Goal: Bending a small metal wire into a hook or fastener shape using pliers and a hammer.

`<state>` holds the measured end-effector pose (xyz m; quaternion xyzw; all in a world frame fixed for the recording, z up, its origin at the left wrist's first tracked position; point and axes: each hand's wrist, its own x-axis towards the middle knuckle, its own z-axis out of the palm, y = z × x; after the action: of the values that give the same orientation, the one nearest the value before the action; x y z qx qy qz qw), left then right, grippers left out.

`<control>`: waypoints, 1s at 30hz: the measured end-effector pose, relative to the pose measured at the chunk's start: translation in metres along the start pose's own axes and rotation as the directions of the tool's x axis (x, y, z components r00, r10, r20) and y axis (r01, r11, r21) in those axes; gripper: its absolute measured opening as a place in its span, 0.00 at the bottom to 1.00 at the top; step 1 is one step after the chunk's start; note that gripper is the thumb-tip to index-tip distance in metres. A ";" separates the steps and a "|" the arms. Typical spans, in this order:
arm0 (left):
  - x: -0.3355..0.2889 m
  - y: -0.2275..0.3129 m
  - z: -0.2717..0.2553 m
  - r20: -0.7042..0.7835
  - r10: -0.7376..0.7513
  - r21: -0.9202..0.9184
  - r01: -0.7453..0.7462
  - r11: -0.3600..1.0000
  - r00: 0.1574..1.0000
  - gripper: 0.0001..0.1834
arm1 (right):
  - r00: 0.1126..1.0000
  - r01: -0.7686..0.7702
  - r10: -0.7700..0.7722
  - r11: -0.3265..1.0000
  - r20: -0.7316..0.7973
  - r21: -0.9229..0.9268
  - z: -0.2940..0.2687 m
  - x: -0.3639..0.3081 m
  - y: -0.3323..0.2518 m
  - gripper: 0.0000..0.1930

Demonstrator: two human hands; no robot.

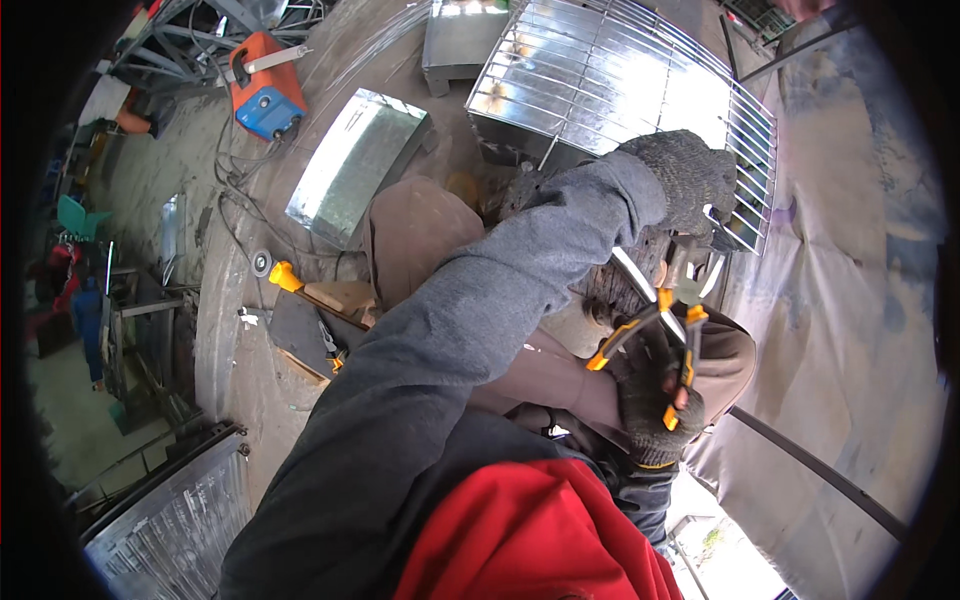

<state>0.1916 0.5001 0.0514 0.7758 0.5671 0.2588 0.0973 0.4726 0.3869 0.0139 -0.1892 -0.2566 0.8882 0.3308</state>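
My left arm, in a grey sleeve, reaches across to the far right. My left hand point(685, 175), in a dark knit glove, is curled over the near edge of a wire rack point(755, 165); its fingertips are mostly hidden. Bright sheet metal point(640, 70) lies beneath the rack's wires. Lower down, my gloved right hand point(655, 405) is closed around pliers point(690, 350) with orange-and-grey handles. The handles are spread apart, and the head point(688, 288) points away from me, below the left hand. What lies between the jaws cannot be made out.
Left of my knee sits a bent sheet-metal piece point(355, 165). An angle grinder point(285, 275) lies near a dark board point(310, 335). Farther left stands an orange-and-blue machine point(268, 88) with cables on the floor. A pale sheet point(840, 250) hangs at right.
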 end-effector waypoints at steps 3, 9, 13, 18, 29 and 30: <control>0.002 0.001 -0.002 0.027 -0.016 0.015 0.016 1.000 1.000 0.19 | 0.997 0.076 -0.074 0.986 -0.024 0.146 -0.005 -0.005 -0.017 0.13; 0.004 0.001 -0.004 -0.011 0.043 0.026 -0.043 0.999 0.999 0.21 | 0.998 0.039 -0.044 0.995 0.054 0.090 -0.025 -0.011 -0.039 0.16; 0.003 -0.001 -0.005 0.035 0.057 0.073 -0.060 0.996 0.998 0.14 | 0.987 -0.006 -0.028 0.977 0.157 0.213 -0.040 -0.022 -0.042 0.22; 0.002 -0.011 -0.010 0.050 0.171 0.061 -0.174 0.983 0.984 0.14 | 0.990 -0.034 -0.001 0.969 0.143 0.244 -0.062 -0.024 -0.047 0.26; 0.003 -0.008 -0.018 0.088 0.200 0.139 -0.211 0.968 0.976 0.17 | 0.932 -0.362 0.362 0.930 -0.002 -0.068 -0.084 0.005 -0.099 0.34; 0.004 -0.007 -0.019 0.093 0.202 0.119 -0.212 0.970 0.975 0.17 | 0.931 -0.363 0.365 0.915 -0.023 -0.176 -0.083 0.014 -0.109 0.36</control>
<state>0.1771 0.5038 0.0658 0.8451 0.4943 0.1992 0.0423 0.5582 0.4945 0.0083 -0.2577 -0.2964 0.9088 0.1405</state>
